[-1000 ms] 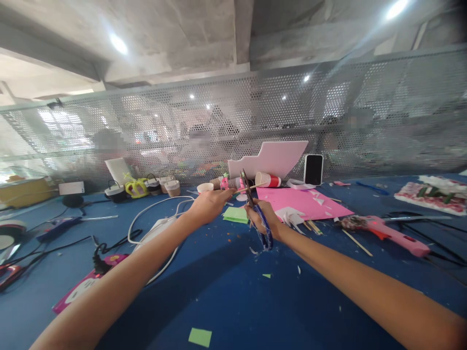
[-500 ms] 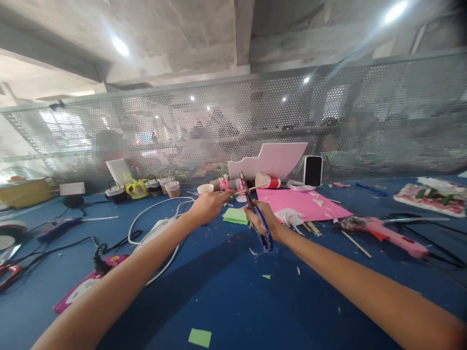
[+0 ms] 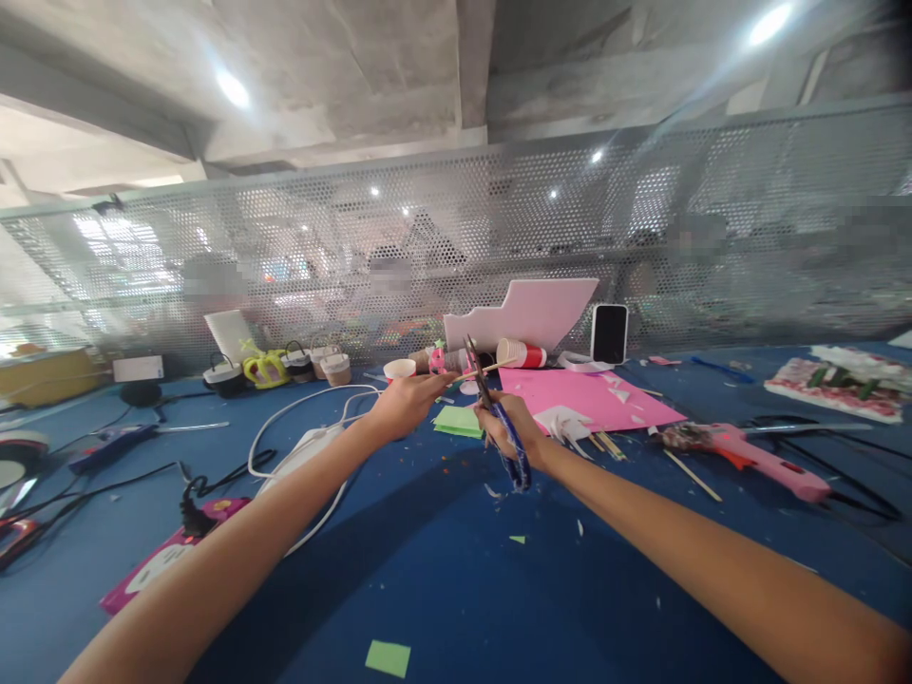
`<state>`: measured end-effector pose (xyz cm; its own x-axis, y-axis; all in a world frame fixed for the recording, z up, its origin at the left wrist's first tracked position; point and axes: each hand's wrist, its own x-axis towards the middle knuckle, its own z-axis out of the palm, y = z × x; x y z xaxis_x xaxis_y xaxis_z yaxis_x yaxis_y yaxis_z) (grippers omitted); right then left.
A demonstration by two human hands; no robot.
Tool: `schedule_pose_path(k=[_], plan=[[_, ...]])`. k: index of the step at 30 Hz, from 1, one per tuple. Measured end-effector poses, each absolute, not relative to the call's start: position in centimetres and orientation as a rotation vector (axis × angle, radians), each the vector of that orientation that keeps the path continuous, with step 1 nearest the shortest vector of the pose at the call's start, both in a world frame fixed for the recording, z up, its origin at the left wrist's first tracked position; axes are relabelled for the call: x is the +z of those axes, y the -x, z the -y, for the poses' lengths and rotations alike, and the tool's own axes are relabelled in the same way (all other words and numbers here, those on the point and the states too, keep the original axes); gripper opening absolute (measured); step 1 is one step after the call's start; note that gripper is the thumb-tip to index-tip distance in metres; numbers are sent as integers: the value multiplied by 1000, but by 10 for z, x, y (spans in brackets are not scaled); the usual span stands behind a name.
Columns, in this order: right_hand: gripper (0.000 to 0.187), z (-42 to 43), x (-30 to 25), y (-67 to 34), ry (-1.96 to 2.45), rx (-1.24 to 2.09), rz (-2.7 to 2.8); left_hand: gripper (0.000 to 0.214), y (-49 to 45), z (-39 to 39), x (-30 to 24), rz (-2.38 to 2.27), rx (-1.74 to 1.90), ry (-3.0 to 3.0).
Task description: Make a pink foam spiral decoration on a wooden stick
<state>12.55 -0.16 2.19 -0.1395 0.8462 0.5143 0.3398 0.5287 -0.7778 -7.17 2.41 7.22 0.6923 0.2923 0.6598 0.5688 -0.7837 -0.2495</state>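
My left hand point(image 3: 408, 404) is closed on one end of a thin wooden stick point(image 3: 502, 365), which points to the right. My right hand point(image 3: 509, 426) grips a pair of scissors point(image 3: 514, 446) with blue handles. The dark blades point up and away, slightly parted, and the stick crosses them. Whether the blades press on it I cannot tell. Folded green paper point(image 3: 458, 421) lies on the table just beyond and between my hands. To the right of the scissors lies a pink sheet point(image 3: 591, 394) with white scraps and several sticks at its near edge.
A pink glue gun point(image 3: 766, 459) lies at right, its dark cord trailing. A white cable and a purple power strip point(image 3: 167, 562) are at left. Paper cups point(image 3: 523, 353), a white board point(image 3: 531, 313) and a phone-like device point(image 3: 610, 333) stand at the back before a mesh partition.
Almost nothing differs. The view has shifted very slightly, and both hands keep their hold on the stick and the scissors in about the same pose.
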Motion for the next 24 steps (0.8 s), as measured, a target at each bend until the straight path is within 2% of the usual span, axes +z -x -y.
schedule_pose_path(k=[24], plan=[[8,0,22,-129,942,679,1770,31,82,-36,62,473,-997,2448]])
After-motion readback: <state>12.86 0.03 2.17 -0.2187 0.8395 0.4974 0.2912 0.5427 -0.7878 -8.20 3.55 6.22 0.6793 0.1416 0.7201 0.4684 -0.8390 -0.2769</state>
